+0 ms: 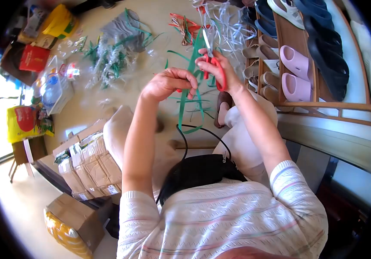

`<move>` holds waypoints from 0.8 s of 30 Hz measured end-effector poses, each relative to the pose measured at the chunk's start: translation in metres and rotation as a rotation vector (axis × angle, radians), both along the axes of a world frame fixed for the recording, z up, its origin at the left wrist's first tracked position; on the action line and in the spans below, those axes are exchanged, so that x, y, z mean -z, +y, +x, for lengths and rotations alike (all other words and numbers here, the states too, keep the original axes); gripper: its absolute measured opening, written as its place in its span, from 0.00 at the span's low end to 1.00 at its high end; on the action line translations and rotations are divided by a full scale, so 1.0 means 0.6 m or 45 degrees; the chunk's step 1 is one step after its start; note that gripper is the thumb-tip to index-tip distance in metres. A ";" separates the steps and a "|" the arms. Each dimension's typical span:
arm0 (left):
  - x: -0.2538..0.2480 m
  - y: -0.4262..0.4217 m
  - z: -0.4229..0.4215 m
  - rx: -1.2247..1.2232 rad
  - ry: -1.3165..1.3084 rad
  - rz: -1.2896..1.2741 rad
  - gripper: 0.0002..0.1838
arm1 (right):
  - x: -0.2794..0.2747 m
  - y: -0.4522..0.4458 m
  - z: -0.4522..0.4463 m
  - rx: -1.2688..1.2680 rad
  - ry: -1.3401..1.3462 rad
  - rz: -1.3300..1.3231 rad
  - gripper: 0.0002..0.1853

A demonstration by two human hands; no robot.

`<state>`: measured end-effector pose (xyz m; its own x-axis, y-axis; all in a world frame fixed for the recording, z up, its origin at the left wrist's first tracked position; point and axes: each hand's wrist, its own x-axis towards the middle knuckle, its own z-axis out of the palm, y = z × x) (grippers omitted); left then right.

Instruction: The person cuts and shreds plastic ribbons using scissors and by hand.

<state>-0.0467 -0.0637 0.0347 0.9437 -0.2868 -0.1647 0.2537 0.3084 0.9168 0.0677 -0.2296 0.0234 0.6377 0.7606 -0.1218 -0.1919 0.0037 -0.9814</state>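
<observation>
My left hand (pixel 170 83) is closed, its thumb and fingers pinching a green plastic strip (pixel 183 108). The strip runs up past the hand and also hangs below it in a loop. In my right hand (pixel 223 71) is a pair of scissors (pixel 220 78) with red handles, the metal blades pointing away from me. The upper part of the green strip passes close beside the blades; I cannot tell whether they touch it. A small red bit shows by my left fingers, too little to name. Below both hands, a black bag (pixel 198 172) lies on my lap.
White strips (pixel 231 26) and red strips (pixel 183 26) lie on the floor ahead. A heap of clear and green plastic scraps (pixel 112 58) is to the left. A shoe rack (pixel 332 105) stands close on the right. Cardboard boxes (pixel 92 166) sit at the left.
</observation>
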 end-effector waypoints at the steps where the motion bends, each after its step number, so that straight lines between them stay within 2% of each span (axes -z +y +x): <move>1: -0.015 -0.009 -0.016 0.007 -0.017 -0.010 0.06 | -0.020 -0.004 -0.011 -0.050 0.172 0.095 0.22; 2: -0.030 -0.017 -0.031 0.019 -0.032 -0.019 0.06 | -0.039 -0.007 -0.022 -0.101 0.346 0.187 0.23; 3: -0.059 -0.027 -0.048 -0.042 -0.004 0.043 0.06 | -0.055 -0.007 -0.037 -0.087 0.318 0.206 0.21; 6: -0.065 -0.032 -0.075 -0.082 -0.154 0.062 0.07 | -0.100 -0.021 -0.072 -0.304 -0.120 0.017 0.20; 7: -0.067 -0.033 -0.080 -0.058 -0.194 0.063 0.07 | -0.090 -0.019 -0.076 -0.314 -0.347 0.019 0.15; 11: -0.117 -0.041 -0.117 -0.151 -0.258 0.111 0.08 | -0.130 -0.033 -0.109 -0.506 -0.163 -0.044 0.11; 14: -0.125 -0.038 -0.143 -0.341 -0.234 0.160 0.08 | -0.160 -0.041 -0.139 -0.492 -0.240 0.024 0.11; 16: -0.132 -0.032 -0.155 -0.500 -0.261 0.256 0.08 | -0.190 -0.053 -0.157 -0.407 -0.283 0.007 0.15; 18: -0.134 -0.019 -0.162 -0.649 -0.282 0.351 0.09 | -0.219 -0.060 -0.150 -0.293 -0.362 0.104 0.15; 19: -0.118 0.001 -0.162 -0.832 -0.323 0.483 0.10 | -0.230 -0.065 -0.132 -0.209 -0.405 0.119 0.14; 20: -0.095 0.034 -0.166 -0.921 -0.403 0.420 0.10 | -0.242 -0.070 -0.106 -0.124 -0.450 0.136 0.14; 22: -0.105 0.070 -0.199 -1.121 -0.318 0.527 0.11 | -0.284 -0.084 -0.052 -0.093 -0.580 0.394 0.11; 24: -0.096 0.124 -0.221 -1.226 -0.309 0.743 0.13 | -0.347 -0.092 -0.013 0.057 -0.628 0.378 0.09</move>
<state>-0.1790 0.0108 0.0926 0.7550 0.6304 0.1807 -0.0594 -0.2086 0.9762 0.0600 -0.2850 0.2318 0.5971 0.6879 0.4126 0.2947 0.2903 -0.9104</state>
